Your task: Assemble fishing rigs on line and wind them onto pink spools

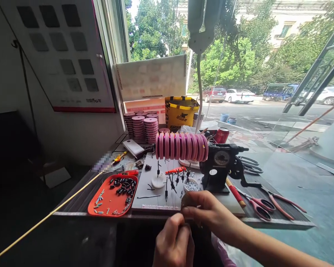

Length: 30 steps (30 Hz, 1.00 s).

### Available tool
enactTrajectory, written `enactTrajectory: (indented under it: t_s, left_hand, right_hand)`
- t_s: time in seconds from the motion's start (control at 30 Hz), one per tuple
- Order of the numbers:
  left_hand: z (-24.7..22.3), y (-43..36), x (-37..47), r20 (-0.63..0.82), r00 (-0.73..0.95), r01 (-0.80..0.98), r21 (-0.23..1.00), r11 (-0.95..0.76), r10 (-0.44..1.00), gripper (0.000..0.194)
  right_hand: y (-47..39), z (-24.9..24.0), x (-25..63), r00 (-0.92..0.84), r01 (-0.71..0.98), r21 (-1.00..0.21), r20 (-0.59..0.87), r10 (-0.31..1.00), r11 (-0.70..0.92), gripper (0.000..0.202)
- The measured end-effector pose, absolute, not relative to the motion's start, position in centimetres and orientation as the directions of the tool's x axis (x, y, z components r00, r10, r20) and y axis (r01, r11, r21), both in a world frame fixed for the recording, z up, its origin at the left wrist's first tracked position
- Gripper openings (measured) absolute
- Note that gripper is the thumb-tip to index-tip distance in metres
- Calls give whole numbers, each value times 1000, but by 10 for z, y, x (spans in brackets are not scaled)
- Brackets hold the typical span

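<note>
My left hand (pixel 174 243) is closed at the table's front edge, thumb and fingers pressed together. Just above and to the right, my right hand (pixel 204 209) pinches too, its fingertips close to the left ones. What they hold is too small to make out. Beyond them, a row of pink foam spools (pixel 180 146) sits on the shaft of a black hand-cranked winder (pixel 221 159). Thin lines with small black pieces (pixel 172 183) hang below the spools over a white board (pixel 147 202). A small white cup of grey beads (pixel 191 184) stands behind my right hand.
An orange tray (pixel 90 207) of black parts and small tubes lies left. Right are scissors (pixel 261 207), pliers (pixel 281 204) and the winder's crank (pixel 250 183). Behind stand stacked pink spools (pixel 151 129), a yellow bag (pixel 180 115) and a red can (pixel 222 135). A long thin rod (pixel 47 217) crosses left.
</note>
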<state>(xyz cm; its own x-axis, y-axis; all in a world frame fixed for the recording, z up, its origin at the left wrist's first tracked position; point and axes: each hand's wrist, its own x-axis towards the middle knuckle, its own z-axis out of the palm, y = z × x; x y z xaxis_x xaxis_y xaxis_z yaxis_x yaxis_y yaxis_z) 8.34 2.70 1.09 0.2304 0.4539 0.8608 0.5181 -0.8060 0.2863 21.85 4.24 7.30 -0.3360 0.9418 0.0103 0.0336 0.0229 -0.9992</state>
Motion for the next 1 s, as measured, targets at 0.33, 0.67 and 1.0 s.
enactTrajectory:
  t_s: [0.33, 0.67, 1.0]
  left_hand:
    - [13, 28, 85, 110, 308, 59, 989, -134, 945, 14]
    - [18, 27, 100, -567, 556, -395, 462, 794, 607, 13]
    - [16, 26, 100, -586, 591, -386, 399, 832, 555, 14]
  right_hand:
    - [19, 64, 233, -365, 517, -583, 512, 777, 627, 15]
    - [-7, 14, 253, -532, 630, 42, 751, 392, 775, 25]
    - [-4, -8, 244, -362, 680, -26, 857, 366, 733, 29]
